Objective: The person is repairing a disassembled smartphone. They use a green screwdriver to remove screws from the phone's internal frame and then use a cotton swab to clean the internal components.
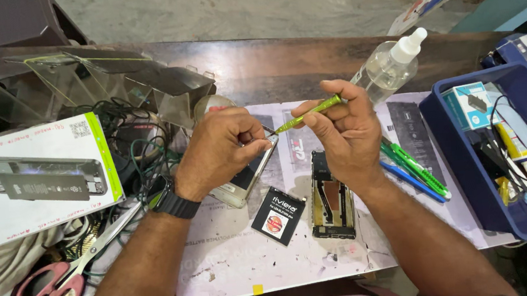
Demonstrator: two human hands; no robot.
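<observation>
The left hand point(221, 149) is curled over the upper end of a pale, opened phone point(245, 177), thumb and fingertips pinched together on its top edge so that the hand is closed tight on the device and steadies it against the bench point(236, 262). A black watch point(175, 204) sits on that wrist.

The right hand point(343, 134) is closed round a slim green screwdriver point(307, 114), thumb and forefinger clamped near its middle, the other fingers folded beneath. The tool slants down toward the left hand, and its dark tip meets the top corner of the phone just beside the left fingertips; the exact contact point is too small to make out.

Between and just below the two hands lie a small black battery point(277, 216) and, under the right wrist, a stripped phone frame point(330, 200) with its inner parts exposed. Just outside the right hand rest green and blue tools point(418, 174) side by side, and beyond them a blue tray point(445, 142) of small parts. Above the right hand stands a clear spray bottle point(391, 63) with a white nozzle. Outside the left forearm lie pink-handled scissors point(62, 283), and farther out a white product box point(25, 179) over tangled cables point(143, 147).
</observation>
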